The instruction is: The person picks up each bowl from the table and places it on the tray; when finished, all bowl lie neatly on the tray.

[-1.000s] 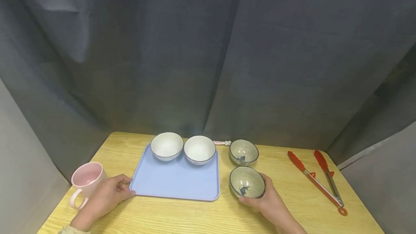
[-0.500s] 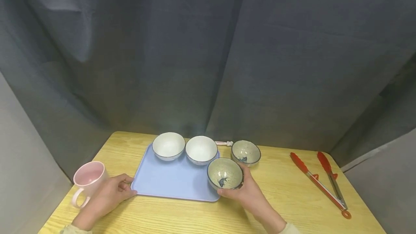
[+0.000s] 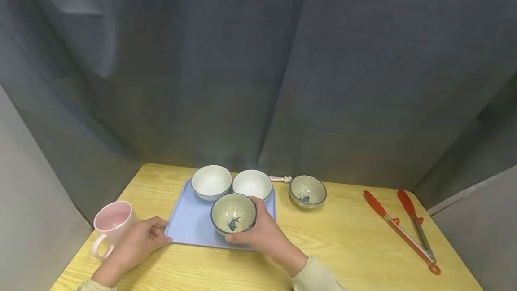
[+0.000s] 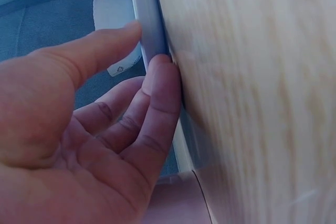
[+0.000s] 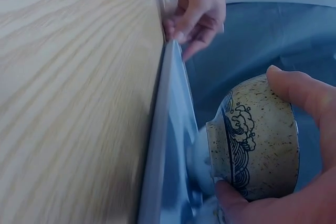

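My right hand (image 3: 269, 233) grips a speckled beige bowl (image 3: 233, 213) by its side, thumb at the near side. The bowl has a dark fish inside and a wave pattern outside; in the right wrist view its foot hangs above the blue tray (image 3: 187, 228). Two white bowls (image 3: 211, 182) with dark rims sit side by side at the tray's back. At the tray's front left corner, my left hand (image 3: 141, 240) pinches the rim, and the left wrist view shows the thumb (image 4: 123, 38) on the edge with fingertips against its lower side.
A pink mug (image 3: 115, 219) stands at the left, close beside my left wrist. Another speckled bowl (image 3: 308, 192) is right of the tray, near a small pink handle (image 3: 280, 179). Red-tipped tongs (image 3: 405, 232) lie spread at the right. A dark curtain (image 3: 258, 80) hangs behind the table.
My right hand has carried the speckled bowl leftward from the table beside the tray to over the tray's front part. My left hand has kept its place at the corner.
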